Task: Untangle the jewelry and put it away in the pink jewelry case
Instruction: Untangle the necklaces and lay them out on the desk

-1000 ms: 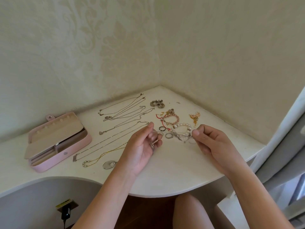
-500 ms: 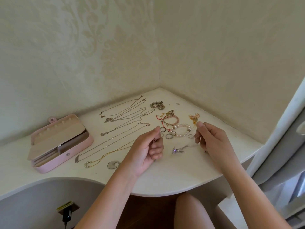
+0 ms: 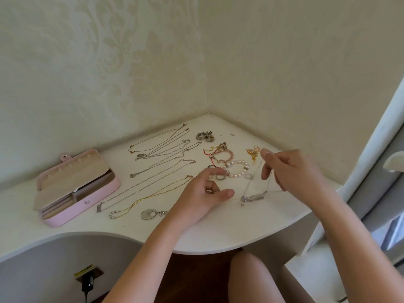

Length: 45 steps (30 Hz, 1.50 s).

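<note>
The table point(image 3: 218, 232) is white and smooth with a soft, low sheen. At left, the pink jewelry case point(image 3: 98, 194) looks like matt faux leather, with a small shiny metal snap point(image 3: 87, 202) on its front and a beige, velvety lining point(image 3: 74, 171). The thin chains point(image 3: 153, 169) laid out in the middle are silvery metal, and the gold chain point(image 3: 153, 195) is yellow metal. The pearl bracelet point(image 3: 237, 168) is glossy and the oval pendant point(image 3: 148, 214) polished. The fine chain point(image 3: 254, 196) at centre right is silvery metal. The wallpaper point(image 3: 109, 62) is matt and embossed.
</note>
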Motion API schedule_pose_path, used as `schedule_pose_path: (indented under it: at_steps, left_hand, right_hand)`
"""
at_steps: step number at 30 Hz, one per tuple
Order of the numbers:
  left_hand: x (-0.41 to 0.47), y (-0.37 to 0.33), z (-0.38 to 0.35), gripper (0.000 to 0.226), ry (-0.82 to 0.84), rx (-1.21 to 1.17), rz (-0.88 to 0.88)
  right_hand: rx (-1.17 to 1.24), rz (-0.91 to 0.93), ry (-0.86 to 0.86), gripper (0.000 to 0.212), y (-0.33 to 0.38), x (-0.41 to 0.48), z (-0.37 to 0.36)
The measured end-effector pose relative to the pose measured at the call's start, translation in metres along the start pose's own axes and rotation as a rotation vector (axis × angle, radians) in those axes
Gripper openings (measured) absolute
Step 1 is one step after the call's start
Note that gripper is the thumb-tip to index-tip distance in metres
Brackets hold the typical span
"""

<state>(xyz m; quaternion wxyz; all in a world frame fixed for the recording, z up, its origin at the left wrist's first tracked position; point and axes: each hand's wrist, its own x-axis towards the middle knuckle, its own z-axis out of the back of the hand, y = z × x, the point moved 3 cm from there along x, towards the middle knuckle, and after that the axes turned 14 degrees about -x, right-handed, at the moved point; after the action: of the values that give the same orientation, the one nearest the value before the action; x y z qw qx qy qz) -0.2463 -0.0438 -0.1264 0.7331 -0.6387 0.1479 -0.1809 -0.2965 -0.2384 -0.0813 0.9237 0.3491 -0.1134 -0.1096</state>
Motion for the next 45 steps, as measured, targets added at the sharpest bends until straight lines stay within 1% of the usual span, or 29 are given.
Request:
schedule_pose_path:
  at_steps: [2, 4, 7, 11, 14, 16, 18, 20, 23, 26, 28, 31, 33, 35, 37, 40, 42, 44, 45]
  left_hand:
    - [-0.002, -0.001, -0.003, 0.020, 0.073, 0.067, 0.001]
    - [-0.003, 0.000, -0.005, 0.017, 0.103, 0.104, 0.021]
    - [-0.003, 0.002, -0.004, 0.019, 0.069, 0.162, 0.014]
    - [0.000, 0.001, -0.004, 0.019, 0.038, 0.159, -0.054]
    - [0.001, 0.000, -0.004, 0.023, 0.067, 0.071, -0.055]
    - [0.000, 0.000, -0.004, 0.025, 0.049, 0.041, -0.035]
    - [0.001, 0.000, -0.003, 0.026, 0.016, 0.061, -0.019]
    - [0.002, 0.000, -0.004, 0.026, 0.012, 0.106, 0.011]
    - [0.006, -0.001, -0.004, 0.026, 0.028, 0.143, 0.073]
    - [0.007, -0.003, 0.004, 0.027, 0.009, 0.211, 0.119]
    - [0.006, -0.004, 0.015, 0.028, 0.003, 0.255, 0.146]
    - [0.002, -0.006, 0.032, 0.029, 0.075, 0.297, 0.213]
    - [-0.001, -0.008, 0.039, 0.027, 0.098, 0.310, 0.222]
    - [-0.001, -0.007, 0.045, 0.024, 0.067, 0.334, 0.169]
    - [0.000, -0.002, 0.049, 0.019, 0.019, 0.372, 0.108]
    - [-0.002, 0.002, 0.048, 0.011, -0.029, 0.427, 0.022]
    - [-0.004, 0.002, 0.046, 0.009, -0.048, 0.460, -0.044]
    - [-0.005, 0.002, 0.043, 0.009, -0.063, 0.455, -0.086]
    - [-0.005, 0.003, 0.042, 0.010, -0.074, 0.435, -0.100]
  right_hand:
    - [-0.091, -0.029, 0.069, 0.056, -0.002, 0.004, 0.009]
    - [-0.235, -0.055, 0.146, 0.054, -0.005, 0.011, 0.014]
    - [-0.351, -0.060, 0.258, 0.045, -0.013, 0.024, 0.019]
    - [-0.426, 0.017, 0.473, 0.039, -0.022, 0.033, 0.017]
    - [-0.398, 0.087, 0.578, 0.038, -0.025, 0.035, 0.018]
    - [-0.337, 0.165, 0.632, 0.031, -0.026, 0.035, 0.021]
    - [-0.265, 0.212, 0.674, 0.021, -0.026, 0.037, 0.023]
    - [-0.246, 0.204, 0.694, 0.013, -0.032, 0.040, 0.027]
    - [-0.300, 0.136, 0.658, 0.011, -0.045, 0.048, 0.034]
    - [-0.337, 0.070, 0.593, 0.010, -0.053, 0.053, 0.036]
    - [-0.341, 0.062, 0.566, 0.008, -0.054, 0.055, 0.033]
    - [-0.339, 0.085, 0.585, 0.007, -0.049, 0.057, 0.026]
    - [-0.324, 0.084, 0.602, 0.006, -0.046, 0.058, 0.021]
    - [-0.323, 0.077, 0.593, 0.008, -0.042, 0.059, 0.018]
    - [-0.336, 0.062, 0.549, 0.008, -0.040, 0.060, 0.017]
    - [-0.447, 0.055, 0.462, 0.006, -0.039, 0.058, 0.013]
    - [-0.522, 0.119, 0.351, 0.012, -0.031, 0.054, 0.008]
    - [-0.444, 0.235, 0.249, 0.018, -0.015, 0.046, -0.004]
    - [-0.366, 0.310, 0.236, 0.020, -0.003, 0.039, -0.014]
